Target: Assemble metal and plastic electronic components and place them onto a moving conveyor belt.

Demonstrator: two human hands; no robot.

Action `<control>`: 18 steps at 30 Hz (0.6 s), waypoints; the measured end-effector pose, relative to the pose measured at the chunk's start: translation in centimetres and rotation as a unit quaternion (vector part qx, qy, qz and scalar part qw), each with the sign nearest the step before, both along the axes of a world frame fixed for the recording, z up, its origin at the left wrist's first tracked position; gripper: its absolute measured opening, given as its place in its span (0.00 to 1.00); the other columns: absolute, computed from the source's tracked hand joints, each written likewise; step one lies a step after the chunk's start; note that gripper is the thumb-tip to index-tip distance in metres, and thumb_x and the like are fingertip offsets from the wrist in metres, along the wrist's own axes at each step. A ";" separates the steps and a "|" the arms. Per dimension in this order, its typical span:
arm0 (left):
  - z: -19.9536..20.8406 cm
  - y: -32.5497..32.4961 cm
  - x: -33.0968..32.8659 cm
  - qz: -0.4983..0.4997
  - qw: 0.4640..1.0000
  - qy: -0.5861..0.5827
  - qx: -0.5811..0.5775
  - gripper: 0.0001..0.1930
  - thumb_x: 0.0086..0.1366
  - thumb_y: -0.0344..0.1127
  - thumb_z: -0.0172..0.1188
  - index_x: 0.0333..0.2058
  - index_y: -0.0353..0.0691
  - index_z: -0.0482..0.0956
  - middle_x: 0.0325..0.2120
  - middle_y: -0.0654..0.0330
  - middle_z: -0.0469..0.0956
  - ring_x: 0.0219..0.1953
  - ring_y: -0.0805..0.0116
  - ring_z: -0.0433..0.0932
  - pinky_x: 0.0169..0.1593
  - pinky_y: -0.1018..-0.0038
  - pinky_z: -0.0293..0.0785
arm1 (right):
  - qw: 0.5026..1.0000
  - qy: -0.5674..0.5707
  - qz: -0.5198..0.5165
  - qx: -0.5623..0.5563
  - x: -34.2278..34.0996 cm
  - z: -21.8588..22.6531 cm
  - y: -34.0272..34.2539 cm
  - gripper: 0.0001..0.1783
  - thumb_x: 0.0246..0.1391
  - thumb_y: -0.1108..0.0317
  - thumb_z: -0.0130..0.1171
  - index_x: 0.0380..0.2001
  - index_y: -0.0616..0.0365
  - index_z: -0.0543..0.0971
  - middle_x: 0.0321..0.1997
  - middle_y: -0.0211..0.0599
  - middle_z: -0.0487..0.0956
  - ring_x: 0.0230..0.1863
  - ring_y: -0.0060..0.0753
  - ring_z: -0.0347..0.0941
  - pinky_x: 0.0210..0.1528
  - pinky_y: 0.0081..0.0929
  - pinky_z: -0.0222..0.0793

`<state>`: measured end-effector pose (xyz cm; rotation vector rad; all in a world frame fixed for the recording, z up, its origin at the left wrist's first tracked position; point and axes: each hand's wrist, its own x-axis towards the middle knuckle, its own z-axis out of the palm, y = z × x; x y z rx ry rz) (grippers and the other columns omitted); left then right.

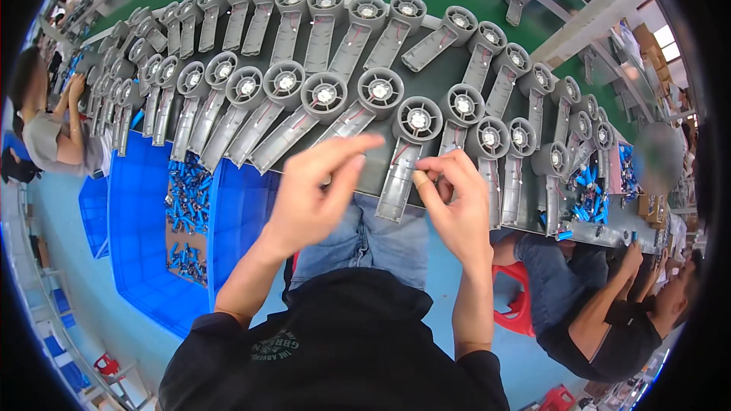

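Observation:
Right in front of me lies a grey plastic handheld-fan housing (396,183), its round ringed head (418,119) pointing away and its open, trough-like handle toward me. A thin red wire runs inside the handle near the head. My right hand (459,209) is at the handle's right edge, thumb and forefinger pinched together; whatever is between them is too small to make out. To the left of the handle hovers my left hand (316,194), open, forefinger stretched toward the housing and thumb apart. It holds nothing that I can see.
Similar fan housings stand in rows along the dark bench (369,175). Blue bins (145,236) and a box of blue cylindrical cells (186,202) sit at lower left. More blue cells (590,198) lie at right, near a seated co-worker (609,312). Another person (57,133) works at far left.

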<state>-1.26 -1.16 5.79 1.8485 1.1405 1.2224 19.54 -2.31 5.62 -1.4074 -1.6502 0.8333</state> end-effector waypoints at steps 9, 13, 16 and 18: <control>-2.9 -0.9 3.4 0.104 0.983 0.148 0.014 0.04 0.58 0.28 0.64 0.32 0.37 0.80 0.21 0.57 0.75 0.17 0.62 0.73 0.22 0.71 0.68 | 0.998 -0.020 0.048 0.028 -1.1 -0.6 1.6 0.10 0.53 0.78 0.61 0.40 0.63 0.82 0.28 0.29 0.70 0.20 0.17 0.57 0.22 0.20 0.53; -3.1 -0.6 3.5 0.123 0.984 0.131 0.010 0.05 0.58 0.30 0.64 0.34 0.40 0.80 0.21 0.57 0.74 0.19 0.56 0.75 0.21 0.65 0.69 | 0.992 -0.067 0.088 0.056 -1.0 -0.7 2.3 0.10 0.55 0.75 0.61 0.41 0.62 0.82 0.25 0.33 0.71 0.21 0.22 0.62 0.24 0.23 0.58; -2.8 -0.6 3.4 0.117 0.989 0.089 0.000 0.05 0.58 0.28 0.63 0.34 0.40 0.80 0.21 0.57 0.74 0.19 0.58 0.74 0.22 0.66 0.69 | 0.990 -0.084 0.099 0.058 -0.8 -0.7 2.8 0.09 0.54 0.74 0.61 0.39 0.61 0.83 0.24 0.34 0.72 0.21 0.24 0.64 0.25 0.24 0.60; -2.8 -0.6 3.4 0.108 0.991 0.072 -0.019 0.07 0.59 0.24 0.62 0.38 0.36 0.81 0.23 0.56 0.75 0.21 0.68 0.76 0.25 0.75 0.69 | 0.989 -0.087 0.103 0.056 -0.8 -0.6 2.9 0.09 0.54 0.73 0.62 0.39 0.61 0.83 0.24 0.34 0.73 0.21 0.24 0.64 0.25 0.24 0.60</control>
